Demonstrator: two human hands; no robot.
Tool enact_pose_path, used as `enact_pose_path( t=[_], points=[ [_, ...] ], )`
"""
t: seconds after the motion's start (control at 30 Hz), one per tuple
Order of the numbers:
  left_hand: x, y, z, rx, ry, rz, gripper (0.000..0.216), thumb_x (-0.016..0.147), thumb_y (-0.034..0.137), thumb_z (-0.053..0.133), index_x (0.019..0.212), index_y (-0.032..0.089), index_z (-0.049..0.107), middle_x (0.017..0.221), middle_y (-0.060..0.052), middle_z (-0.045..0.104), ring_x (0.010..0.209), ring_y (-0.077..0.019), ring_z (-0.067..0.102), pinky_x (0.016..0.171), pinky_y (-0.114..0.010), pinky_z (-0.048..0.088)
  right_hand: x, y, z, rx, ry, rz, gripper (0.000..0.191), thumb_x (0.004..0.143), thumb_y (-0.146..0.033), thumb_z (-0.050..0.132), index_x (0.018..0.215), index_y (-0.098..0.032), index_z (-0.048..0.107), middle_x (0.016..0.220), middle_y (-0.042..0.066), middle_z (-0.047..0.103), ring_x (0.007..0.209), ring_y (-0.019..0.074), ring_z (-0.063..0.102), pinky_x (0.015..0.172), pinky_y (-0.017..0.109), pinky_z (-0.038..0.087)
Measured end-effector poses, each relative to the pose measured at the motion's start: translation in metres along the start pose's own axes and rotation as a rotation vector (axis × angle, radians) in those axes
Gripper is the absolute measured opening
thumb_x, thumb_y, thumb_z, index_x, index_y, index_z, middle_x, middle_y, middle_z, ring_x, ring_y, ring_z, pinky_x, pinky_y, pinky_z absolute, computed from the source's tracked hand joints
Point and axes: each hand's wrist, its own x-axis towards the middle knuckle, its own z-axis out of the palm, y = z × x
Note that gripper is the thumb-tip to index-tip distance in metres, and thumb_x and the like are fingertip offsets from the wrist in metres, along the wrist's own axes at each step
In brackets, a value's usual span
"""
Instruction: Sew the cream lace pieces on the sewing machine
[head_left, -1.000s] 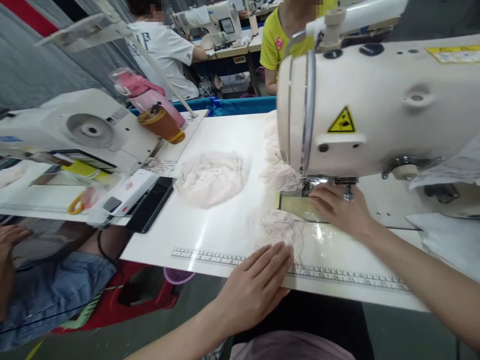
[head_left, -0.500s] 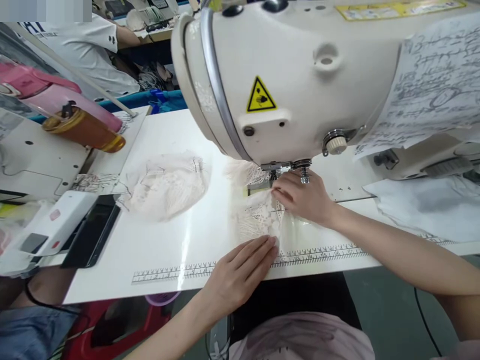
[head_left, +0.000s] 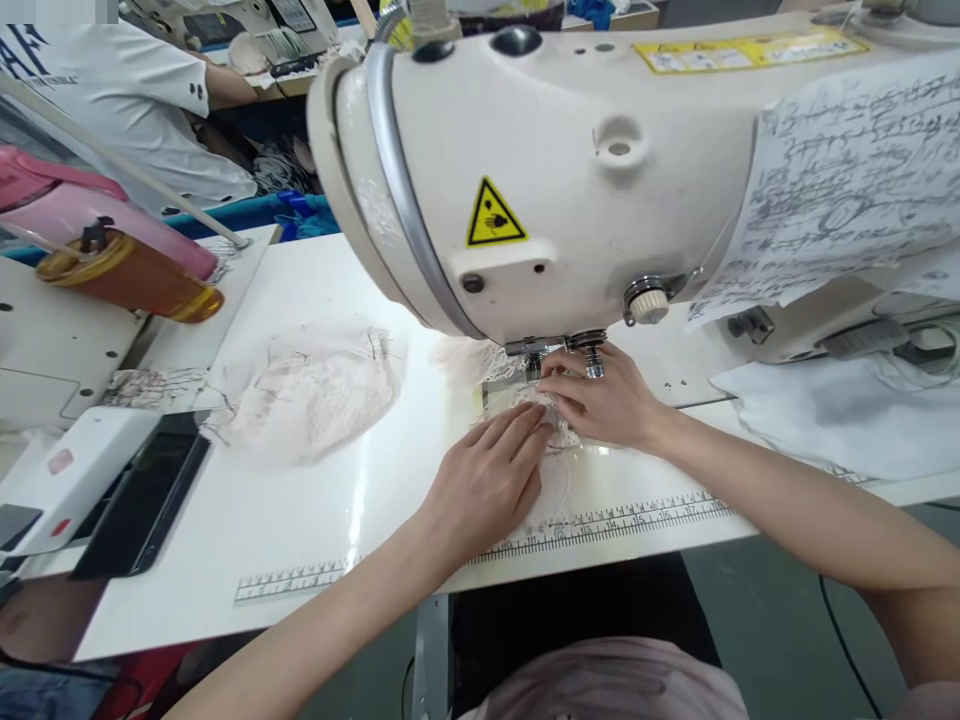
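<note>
Reach first over the printed ruler [head_left: 622, 525] at the table edge, on the near side of the presser foot [head_left: 534, 366]. Find the pale lace [head_left: 561, 432] next, just in front of the foot — partly hidden under both hands. Covers it with the left hand [head_left: 487, 475], palm down, fingers long and together, not clenched. Could pull the lace askew or pucker it here, by pressing too hard or unevenly.

Bends the fingers of the right hand [head_left: 600, 395] over the lace edge, just right of the foot; impossible to tell whether pinching or only guiding. Seems the gravest risk — could catch a fingertip under the needle, from working so close to the foot.

Well to the left of the foot, note a second lace bundle [head_left: 315, 395], crumpled, with dark threads showing. Could be dragged out of place by a sweep of the left forearm.

Just beyond the foot, to its left, see loose lace fringe [head_left: 472, 355]. Could fold under or snag, being thin and bunched.

Farther off, far left of the foot, spot an amber tumbler [head_left: 135, 275]. Could wet the fabric, if knocked over and not tightly closed.
</note>
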Motion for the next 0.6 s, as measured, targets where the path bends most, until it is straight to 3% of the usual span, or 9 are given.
enact_pose_path(
  t=[0.1, 0.3, 0.6],
  points=[
    [0.004, 0.003, 0.0, 0.0, 0.017, -0.017, 0.025, 0.088, 0.013, 0.042, 0.103, 0.008, 0.061, 0.123, -0.016, 0.061, 0.118, -0.0274, 0.056, 0.092, -0.04, 0.053, 0.0, 0.005, 0.001, -0.022, 0.044, -0.044, 0.024, 0.081, -0.012, 0.046, 0.083, -0.021, 0.068, 0.101, -0.001, 0.07, 0.077, 0.015, 0.057, 0.077, 0.032, 0.037],
    [0.013, -0.006, 0.004, 0.12, 0.047, -0.049, 0.041, 0.089, 0.018, 0.043, 0.128, 0.005, 0.051, 0.13, -0.016, 0.057, 0.121, -0.0286, 0.053, 0.092, -0.042, 0.053, 0.002, 0.007, -0.002, -0.045, 0.057, -0.101, 0.026, 0.08, -0.011, 0.044, 0.086, -0.017, 0.069, 0.096, -0.001, 0.072, 0.081, 0.0173, 0.061, 0.081, 0.034, 0.041],
    [0.018, -0.032, 0.015, 0.117, 0.106, -0.034, 0.04, 0.089, 0.021, 0.045, 0.124, 0.004, 0.055, 0.128, -0.014, 0.059, 0.122, -0.0277, 0.053, 0.095, -0.041, 0.051, 0.002, 0.011, 0.002, -0.04, 0.041, -0.074, 0.029, 0.08, -0.013, 0.045, 0.097, -0.018, 0.069, 0.098, 0.002, 0.073, 0.087, 0.0202, 0.065, 0.078, 0.037, 0.046]
  ],
)
